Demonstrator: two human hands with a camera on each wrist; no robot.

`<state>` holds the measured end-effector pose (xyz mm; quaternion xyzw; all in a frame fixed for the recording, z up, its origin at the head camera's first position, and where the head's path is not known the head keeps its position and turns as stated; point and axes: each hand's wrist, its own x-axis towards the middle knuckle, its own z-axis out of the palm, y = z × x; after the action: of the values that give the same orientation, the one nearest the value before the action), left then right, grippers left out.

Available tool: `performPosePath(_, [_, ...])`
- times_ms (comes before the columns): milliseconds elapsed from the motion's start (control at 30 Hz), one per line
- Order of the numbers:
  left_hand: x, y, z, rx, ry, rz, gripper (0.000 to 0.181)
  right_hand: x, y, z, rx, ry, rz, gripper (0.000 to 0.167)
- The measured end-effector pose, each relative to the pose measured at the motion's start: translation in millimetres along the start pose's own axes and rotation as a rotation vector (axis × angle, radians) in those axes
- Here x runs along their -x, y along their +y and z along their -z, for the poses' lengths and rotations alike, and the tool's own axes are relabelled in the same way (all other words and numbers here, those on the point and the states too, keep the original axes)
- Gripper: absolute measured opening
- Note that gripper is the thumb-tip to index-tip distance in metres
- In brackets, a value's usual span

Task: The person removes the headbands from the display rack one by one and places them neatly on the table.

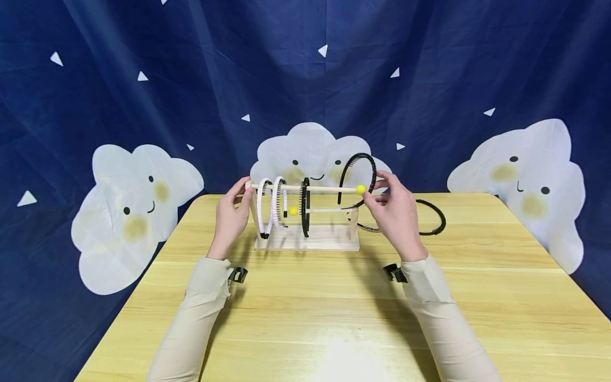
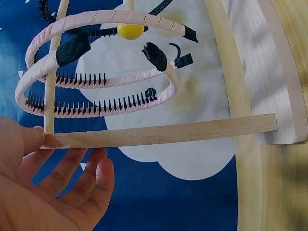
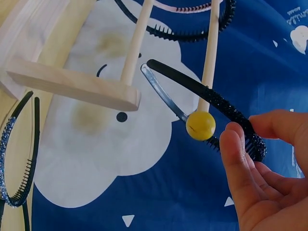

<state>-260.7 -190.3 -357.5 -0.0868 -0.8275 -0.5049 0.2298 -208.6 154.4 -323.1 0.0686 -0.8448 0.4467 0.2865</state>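
At the right end of the upper rod [image 1: 326, 189], the right hand [image 1: 395, 215] pinches a black toothed headband [image 3: 226, 102] between thumb and fingers, just beside the yellow ball [image 1: 361, 189] capping that rod. The ball end sits between the headband's two legs, one passing in front of the rod in the right wrist view. The grip of the left hand [image 1: 230, 215] pinches the top of the upright [image 2: 159, 134] of a wooden stand [image 1: 286, 243], thumb to one side and fingers on the other, where the rod joins it. Near that hand, a pale pink headband [image 2: 106, 18] and a second pale headband [image 2: 41, 68] hang around the rod, dark-tipped and toothed; another black headband [image 1: 305, 207] hangs nearer the middle. Below runs the lower rod [image 1: 329, 210], ending in a second yellow ball [image 1: 293, 211]. The stand rests on the desk [image 1: 310, 318]; beyond the right hand lie a dark headband [image 1: 444, 218] and a glittery headband [image 3: 5, 156].
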Motion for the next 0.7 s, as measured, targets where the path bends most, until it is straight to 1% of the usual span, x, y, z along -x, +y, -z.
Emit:
performPosePath(300, [-0.4, -0.4, -0.3, 0.002, -0.002, 0.009, 0.04, -3.4, 5.3, 8.9, -0.009, 0.027, -0.032, 0.051])
performPosePath(567, [-0.4, -0.3, -0.3, -0.003, 0.002, 0.005, 0.039, -7.6, 8.9, 22.6, 0.023, 0.057, -0.084, 0.051])
performPosePath(700, [-0.7, -1.0, -0.8, -0.01, 0.005, -0.001, 0.04, -9.7, 11.4, 29.5, 0.042, 0.089, -0.094, 0.051])
